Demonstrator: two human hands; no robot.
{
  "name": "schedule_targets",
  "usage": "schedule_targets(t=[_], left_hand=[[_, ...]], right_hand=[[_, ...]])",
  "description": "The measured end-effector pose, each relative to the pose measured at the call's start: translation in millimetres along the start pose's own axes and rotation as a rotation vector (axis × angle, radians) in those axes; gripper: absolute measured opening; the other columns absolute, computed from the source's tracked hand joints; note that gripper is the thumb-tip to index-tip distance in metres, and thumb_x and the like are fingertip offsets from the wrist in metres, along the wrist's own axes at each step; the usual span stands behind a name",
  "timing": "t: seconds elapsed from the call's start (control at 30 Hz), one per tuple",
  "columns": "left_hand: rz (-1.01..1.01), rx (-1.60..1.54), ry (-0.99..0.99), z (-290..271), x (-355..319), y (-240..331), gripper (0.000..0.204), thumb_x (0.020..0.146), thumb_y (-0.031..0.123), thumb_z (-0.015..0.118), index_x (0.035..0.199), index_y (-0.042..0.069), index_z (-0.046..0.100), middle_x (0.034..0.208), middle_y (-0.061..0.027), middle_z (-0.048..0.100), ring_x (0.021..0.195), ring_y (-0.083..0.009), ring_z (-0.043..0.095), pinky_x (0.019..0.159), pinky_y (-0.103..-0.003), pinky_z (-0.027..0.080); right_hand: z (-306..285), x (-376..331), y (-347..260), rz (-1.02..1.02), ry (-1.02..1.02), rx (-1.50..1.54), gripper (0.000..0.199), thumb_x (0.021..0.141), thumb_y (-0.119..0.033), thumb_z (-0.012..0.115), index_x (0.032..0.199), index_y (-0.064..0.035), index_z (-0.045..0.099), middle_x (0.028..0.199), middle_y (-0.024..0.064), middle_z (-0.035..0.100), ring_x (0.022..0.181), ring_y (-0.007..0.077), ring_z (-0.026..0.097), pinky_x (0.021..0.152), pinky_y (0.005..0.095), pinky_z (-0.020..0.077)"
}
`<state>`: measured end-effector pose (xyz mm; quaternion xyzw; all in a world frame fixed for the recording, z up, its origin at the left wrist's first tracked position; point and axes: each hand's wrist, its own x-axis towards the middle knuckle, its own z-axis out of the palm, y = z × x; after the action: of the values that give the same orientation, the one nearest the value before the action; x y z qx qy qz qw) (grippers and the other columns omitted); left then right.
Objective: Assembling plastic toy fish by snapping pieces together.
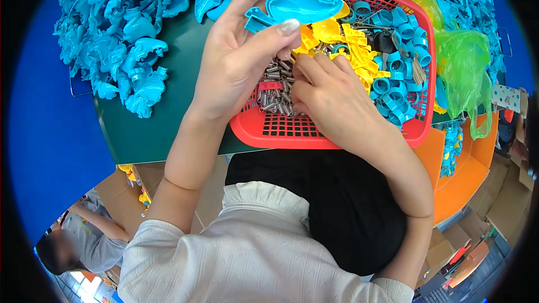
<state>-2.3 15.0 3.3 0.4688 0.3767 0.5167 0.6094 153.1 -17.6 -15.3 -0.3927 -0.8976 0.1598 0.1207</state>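
Observation:
Raised over the far left side of a red plastic basket (pixel 275 139), my left hand (pixel 233 50) grips a blue moulded plastic shell (pixel 306 3) between thumb and fingers. The shell's hollow, ribbed inside shows. My right hand (pixel 337 90) reaches down into the basket with curled fingers, beside small silvery metal cylinders (pixel 274 101); its fingertips are partly hidden, and what they hold cannot be made out. Yellow plastic parts (pixel 359 50) lie in the middle of the basket, and short blue plastic rings (pixel 397 67) fill its right side. A small red piece (pixel 270 85) rests on the metal cylinders.
A big heap of blue shells (pixel 123 33) covers the far left of the dark green table (pixel 135 137); another heap (pixel 463 5) stands far right. Green plastic bags (pixel 463 67) hang beside the basket. An orange bin (pixel 466 174) is at right. Another person (pixel 92 230) is at lower left.

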Motion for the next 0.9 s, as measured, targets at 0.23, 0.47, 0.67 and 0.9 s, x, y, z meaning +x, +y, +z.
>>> schedule_targets(t=[0.23,0.47,0.67,0.9], left_hand=[[0.029,-0.095,-0.075,-2,1,-4,0.049,0.091,0.010,0.045,0.135,-0.004,0.029,0.091,-0.0088,0.055,0.069,-0.0080,0.047,0.058,-0.019,0.038],[0.065,0.037,-0.074,-6,-2,-10,0.055,0.085,0.007,0.055,0.134,0.000,0.030,0.100,-0.0066,0.055,0.076,-0.0082,0.050,0.065,-0.021,0.041],[0.201,0.408,-0.280,10,-7,-7,0.049,0.072,0.009,0.069,0.116,-0.002,0.051,0.103,-0.0089,0.060,0.092,-0.0146,0.058,0.079,-0.025,0.047],[0.188,0.505,-0.364,6,-8,-4,0.040,0.074,0.005,0.062,0.112,-0.004,0.055,0.104,-0.0114,0.061,0.093,-0.0154,0.059,0.082,-0.026,0.047]], right_hand=[[8,8,-6,0.029,0.016,-0.142,0.013,0.068,-0.012,0.068,0.074,-0.0038,0.060,0.095,0.0076,0.054,0.090,0.0225,0.052,0.077,0.0347,0.0386],[-31,-10,10,0.329,0.339,0.463,0.006,0.079,-0.006,0.057,0.078,-0.0007,0.056,0.069,0.0044,0.053,0.063,0.0118,0.052,0.057,0.0263,0.0406],[-44,-26,19,0.399,0.467,0.569,0.006,0.086,-0.006,0.046,0.085,-0.0002,0.048,0.069,0.0022,0.042,0.064,0.0103,0.041,0.058,0.0245,0.0353],[-47,-35,21,0.155,0.325,0.355,0.005,0.087,-0.004,0.049,0.087,0.0008,0.049,0.075,0.0082,0.041,0.067,0.0186,0.042,0.061,0.0272,0.0359]])
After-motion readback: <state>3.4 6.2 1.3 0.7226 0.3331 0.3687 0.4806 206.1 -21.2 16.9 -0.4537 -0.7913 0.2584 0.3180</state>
